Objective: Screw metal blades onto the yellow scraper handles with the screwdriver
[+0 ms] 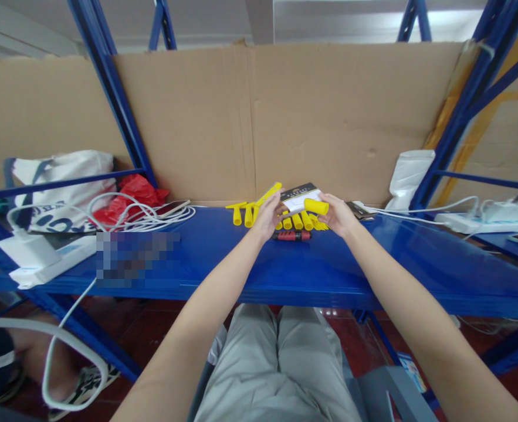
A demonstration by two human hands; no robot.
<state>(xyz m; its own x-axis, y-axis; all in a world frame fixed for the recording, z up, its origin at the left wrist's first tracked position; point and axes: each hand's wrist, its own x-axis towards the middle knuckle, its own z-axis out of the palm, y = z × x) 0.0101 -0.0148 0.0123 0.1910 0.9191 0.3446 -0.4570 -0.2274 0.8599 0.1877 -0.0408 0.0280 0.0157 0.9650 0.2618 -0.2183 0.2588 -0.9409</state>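
A black-and-white printed card [300,197] is held up between my two hands above the blue shelf. The fingers of my left hand [270,215] close on its left edge. My right hand [337,214] grips a yellow plastic tool, whose round handle [315,206] crosses the card's lower right corner. Behind my left hand, a long yellow piece [271,191] slants upward; I cannot tell whether the hand touches it. Several yellow T-shaped tools [237,215] lie in a row under and behind the hands, partly hidden. Just in front of them lies a red-and-black handled tool [292,235].
The blue shelf [223,266] has a cardboard panel [188,123] behind it. White cables [162,215], a red plastic bag [131,199] and a power strip [65,258] sit left. Dark cards [359,210] and a white pouch [410,179] are right. A person's leg shows lower left.
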